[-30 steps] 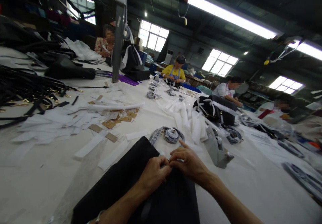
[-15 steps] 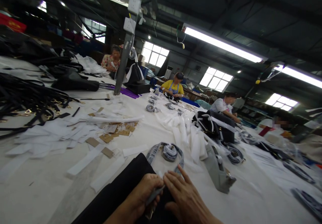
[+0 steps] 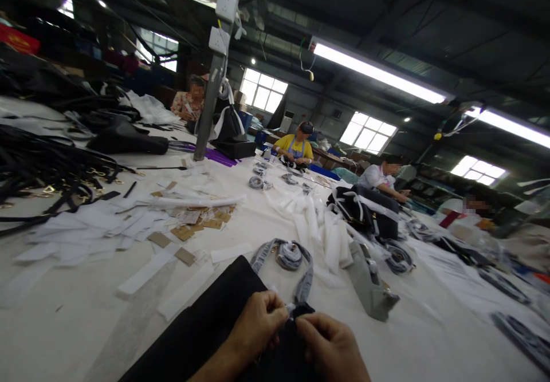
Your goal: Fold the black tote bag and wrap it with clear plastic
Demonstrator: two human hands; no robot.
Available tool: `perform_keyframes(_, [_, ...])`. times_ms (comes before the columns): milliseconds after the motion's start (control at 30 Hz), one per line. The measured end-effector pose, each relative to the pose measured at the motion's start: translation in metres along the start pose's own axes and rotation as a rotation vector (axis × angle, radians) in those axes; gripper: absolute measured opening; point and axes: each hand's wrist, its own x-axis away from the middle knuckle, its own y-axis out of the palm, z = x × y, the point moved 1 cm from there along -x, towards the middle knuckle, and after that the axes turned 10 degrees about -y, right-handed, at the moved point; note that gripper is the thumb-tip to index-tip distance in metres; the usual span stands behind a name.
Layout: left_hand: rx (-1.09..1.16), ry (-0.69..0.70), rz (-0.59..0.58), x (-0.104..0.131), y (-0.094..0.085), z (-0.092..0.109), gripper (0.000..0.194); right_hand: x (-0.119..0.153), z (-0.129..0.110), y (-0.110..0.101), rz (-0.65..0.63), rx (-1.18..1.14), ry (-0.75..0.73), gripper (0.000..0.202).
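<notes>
A black bag (image 3: 206,319) lies at a slant before me, under both hands. Its strap (image 3: 306,276), wrapped in greyish clear film, loops out past the far side and around a coiled wrapped strap (image 3: 289,256). My left hand (image 3: 260,325) is closed over the bag, fingertips pinched by the strap's near end; a whitish wisp shows there, but what the fingers hold is mostly hidden. Just right of it, my right hand (image 3: 333,342) pinches the black material at the bag's edge, thumb and forefinger together. A grey tape dispenser (image 3: 372,284) stands further right.
White strips (image 3: 146,273) and brown cards (image 3: 184,233) are scattered to the left, beside a heap of black straps (image 3: 55,170) with gold clasps. Beyond lie white wrapping sheets (image 3: 335,244) and a black bag (image 3: 369,213). A metal post (image 3: 208,107) rises from the table. Several co-workers sit around it.
My right hand has gone from flat with fingers stretched to a pinch on the bag's edge, slightly to the right. My left hand has turned over, hiding the grey wrapped piece seen in it before.
</notes>
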Motion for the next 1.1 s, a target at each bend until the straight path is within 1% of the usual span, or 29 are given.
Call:
perform_keyframes(33, [-0.05,0.037,0.016,0.003,0.0,0.001,0.016,-0.002,0.001,0.003,-0.03,-0.069,0.138,0.039])
perform_keyframes(67, [-0.104,0.084,0.04,0.005,-0.001,0.002,0.016,-0.005,0.001,0.006,-0.059,-0.121,0.222,0.045])
perform_keyframes(100, [-0.16,0.139,0.072,0.008,-0.001,0.004,0.016,-0.007,0.001,0.008,-0.085,-0.161,0.259,0.049])
perform_keyframes(167, [-0.262,0.233,0.139,0.013,-0.002,0.007,0.014,-0.011,0.002,0.011,-0.125,-0.221,0.272,0.054])
perform_keyframes(233, [-0.339,0.271,0.184,0.017,-0.003,0.009,0.012,-0.013,0.004,0.014,-0.157,-0.294,0.284,0.057])
perform_keyframes(300, [-0.387,0.273,0.196,0.019,-0.002,0.009,0.012,-0.012,0.008,0.016,-0.176,-0.386,0.327,0.06])
perform_keyframes(367, [-0.414,0.306,0.2,0.02,-0.001,0.007,0.012,-0.009,0.012,0.019,-0.176,-0.482,0.378,0.06])
perform_keyframes(467, [-0.432,0.366,0.178,0.018,0.001,0.002,0.013,-0.007,0.014,0.024,-0.137,-0.61,0.429,0.06])
perform_keyframes(533, [-0.434,0.34,0.161,0.015,0.0,-0.001,0.014,-0.006,0.013,0.028,-0.075,-0.676,0.439,0.059])
perform_keyframes(600, [-0.412,0.283,0.152,0.012,-0.001,-0.002,0.017,-0.006,0.011,0.032,0.002,-0.721,0.435,0.059])
perform_keyframes(667, [-0.355,0.237,0.132,0.009,-0.003,-0.002,0.022,-0.006,0.007,0.036,0.069,-0.767,0.427,0.059])
perform_keyframes(733, [-0.273,0.18,0.085,0.007,-0.003,-0.002,0.028,-0.005,0.003,0.04,0.112,-0.818,0.416,0.059])
perform_keyframes(833, [-0.135,0.061,-0.009,0.004,-0.002,-0.004,0.034,-0.005,-0.003,0.043,0.11,-0.88,0.392,0.059])
perform_keyframes(967, [-0.008,-0.014,-0.142,0.004,-0.001,-0.005,0.04,-0.005,-0.002,0.047,0.068,-0.884,0.367,0.058])
perform_keyframes(1033, [0.038,-0.061,-0.184,0.003,0.0,-0.004,0.044,-0.006,0.002,0.049,0.096,-0.902,0.352,0.058])
perform_keyframes(1100, [0.067,-0.106,-0.203,0.003,0.0,-0.003,0.046,-0.007,0.005,0.051,0.155,-0.947,0.359,0.058])
